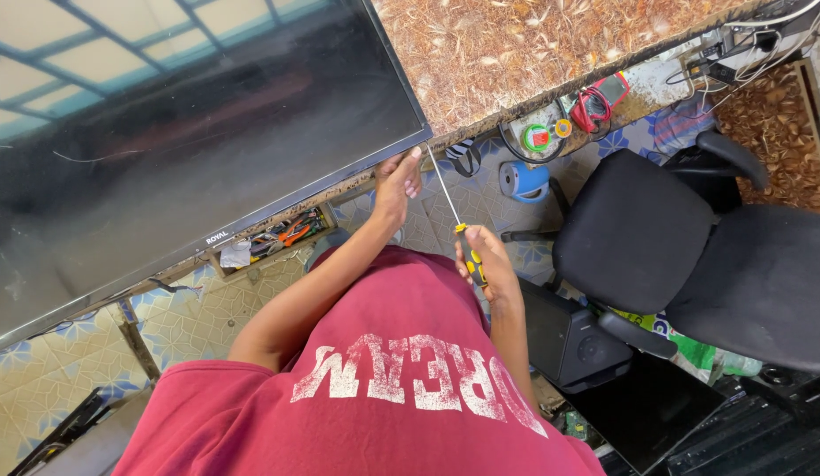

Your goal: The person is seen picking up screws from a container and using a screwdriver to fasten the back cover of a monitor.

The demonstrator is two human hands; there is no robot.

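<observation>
The right hand (491, 264) is gripping the yellow-and-black screwdriver (457, 225), its tip poking under the corner of the big flat screen (190, 132) lying on the counter (516, 53). The left hand (397, 181) is pinching that corner. A slipping tip could be scratching the screen or jabbing fingers.

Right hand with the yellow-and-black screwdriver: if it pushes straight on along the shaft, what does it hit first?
Likely the lower corner edge of the large black flat-screen television, where the left hand is braced. The right hand aims the yellow-and-black-handled screwdriver up at that corner; depth is unclear, so the tip may already be touching.
</observation>
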